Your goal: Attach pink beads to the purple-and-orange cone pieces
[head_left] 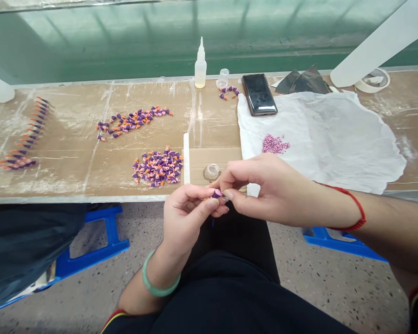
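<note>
Between the thumb and fingers of my left hand (pixel 191 208) is a small purple figurine piece (pixel 216 193) with a pink face and a bit of orange. My right hand (pixel 254 185) meets it from the right, thumb and forefinger pinched at its pink end; whatever they hold is too small to make out. Both hands are just over the table's front edge. Behind them stands a small clear glass dish (pixel 212 172) on a cardboard piece (pixel 202 157). A heap of similar purple and orange pieces (pixel 158 167) lies left of the hands.
A white cloth (pixel 320 125) carries tiny pink bits (pixel 274 144) and a phone (pixel 259 94). Farther back are a dropper bottle (pixel 200 67), a small clear cup (pixel 223 78) and a tape roll (pixel 372 80). More purple pieces (pixel 134 119) lie left. Blue stools (pixel 101 232) stand below.
</note>
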### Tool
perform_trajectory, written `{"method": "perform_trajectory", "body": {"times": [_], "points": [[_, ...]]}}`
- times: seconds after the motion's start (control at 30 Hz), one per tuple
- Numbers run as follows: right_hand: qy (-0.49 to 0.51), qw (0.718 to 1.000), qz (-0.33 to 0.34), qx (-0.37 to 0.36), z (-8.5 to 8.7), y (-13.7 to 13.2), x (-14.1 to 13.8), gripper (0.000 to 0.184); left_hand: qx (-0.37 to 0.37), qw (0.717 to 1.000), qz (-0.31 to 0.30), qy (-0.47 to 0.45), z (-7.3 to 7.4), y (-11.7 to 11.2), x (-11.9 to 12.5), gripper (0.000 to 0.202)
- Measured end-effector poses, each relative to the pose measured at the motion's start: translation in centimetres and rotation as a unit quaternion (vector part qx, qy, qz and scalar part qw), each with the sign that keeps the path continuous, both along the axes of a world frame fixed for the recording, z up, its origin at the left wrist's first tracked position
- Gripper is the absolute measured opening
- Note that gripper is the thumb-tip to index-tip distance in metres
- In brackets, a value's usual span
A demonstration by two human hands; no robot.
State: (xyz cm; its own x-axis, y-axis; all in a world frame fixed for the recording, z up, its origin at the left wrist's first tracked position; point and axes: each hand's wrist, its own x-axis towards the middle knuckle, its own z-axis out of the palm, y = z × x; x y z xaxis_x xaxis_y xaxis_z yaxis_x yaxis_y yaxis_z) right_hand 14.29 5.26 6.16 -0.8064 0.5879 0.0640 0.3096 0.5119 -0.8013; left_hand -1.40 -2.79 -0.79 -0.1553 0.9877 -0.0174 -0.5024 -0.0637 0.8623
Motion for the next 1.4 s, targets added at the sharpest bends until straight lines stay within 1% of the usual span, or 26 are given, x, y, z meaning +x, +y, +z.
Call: {"method": "perform_trajectory", "body": {"times": [0.07, 0.2, 0.3, 0.43, 0.57, 0.67, 0.77, 0.87, 0.97, 1.07, 1.13, 1.27, 1.4], "points": [[-0.001, 1.0, 0.0, -0.002, 0.0, 0.2, 0.1, 0.012, -0.012, 1.0, -0.009, -0.007, 0.1, 0.1, 0.0, 0.027], [-0.023, 0.999, -0.013, -0.032, 0.2, 0.5, 0.1, 0.013, -0.065, 0.996, -0.042, -0.035, 0.4, 0.1, -0.1, 0.036], [-0.032, 0.998, -0.021, -0.053, 0.5, 0.5, 0.2, 0.015, -0.087, 0.993, -0.054, -0.059, 0.8, 0.1, -0.2, 0.037], [-0.026, 0.998, -0.022, -0.052, 0.6, 0.3, 0.4, 0.015, -0.088, 0.991, -0.055, -0.08, 1.0, -0.1, -0.1, 0.035], [-0.018, 0.998, -0.023, -0.051, 0.5, 0.0, 0.6, 0.016, -0.082, 0.994, -0.045, -0.048, 1.1, -0.2, 0.0, 0.037], [-0.01, 0.999, -0.021, -0.036, 0.5, -0.2, 0.7, 0.015, -0.085, 0.995, -0.046, -0.037, 1.1, -0.2, 0.1, 0.038], [-0.003, 0.999, -0.036, 0.003, 0.4, -0.6, 0.8, 0.016, -0.097, 0.993, -0.046, -0.039, 1.3, -0.3, 0.2, 0.039], [-0.001, 0.995, -0.062, 0.074, 0.2, -1.2, 0.9, 0.015, -0.109, 0.992, -0.042, -0.052, 1.5, -0.3, 0.5, 0.038], [-0.01, 0.987, -0.068, 0.146, 0.0, -1.8, 1.0, 0.015, -0.1, 0.992, -0.037, -0.061, 1.8, -0.6, 0.7, 0.037], [-0.022, 0.975, -0.067, 0.21, -0.1, -2.3, 1.0, 0.017, -0.083, 0.995, -0.026, -0.041, 1.9, -0.9, 0.9, 0.036], [-0.028, 0.969, -0.066, 0.237, 0.0, -2.5, 1.0, 0.02, -0.073, 0.997, -0.015, -0.021, 2.0, -1.2, 0.9, 0.037], [-0.058, 0.962, -0.054, 0.26, 0.4, -2.8, 1.0, 0.024, -0.047, 0.999, 0.008, -0.003, 2.2, -1.6, 1.1, 0.034], [-0.057, 0.95, -0.038, 0.304, 0.8, -2.8, 1.2, 0.026, 0.015, 0.998, 0.041, 0.039, 2.2, -2.0, 1.3, 0.019]]}}
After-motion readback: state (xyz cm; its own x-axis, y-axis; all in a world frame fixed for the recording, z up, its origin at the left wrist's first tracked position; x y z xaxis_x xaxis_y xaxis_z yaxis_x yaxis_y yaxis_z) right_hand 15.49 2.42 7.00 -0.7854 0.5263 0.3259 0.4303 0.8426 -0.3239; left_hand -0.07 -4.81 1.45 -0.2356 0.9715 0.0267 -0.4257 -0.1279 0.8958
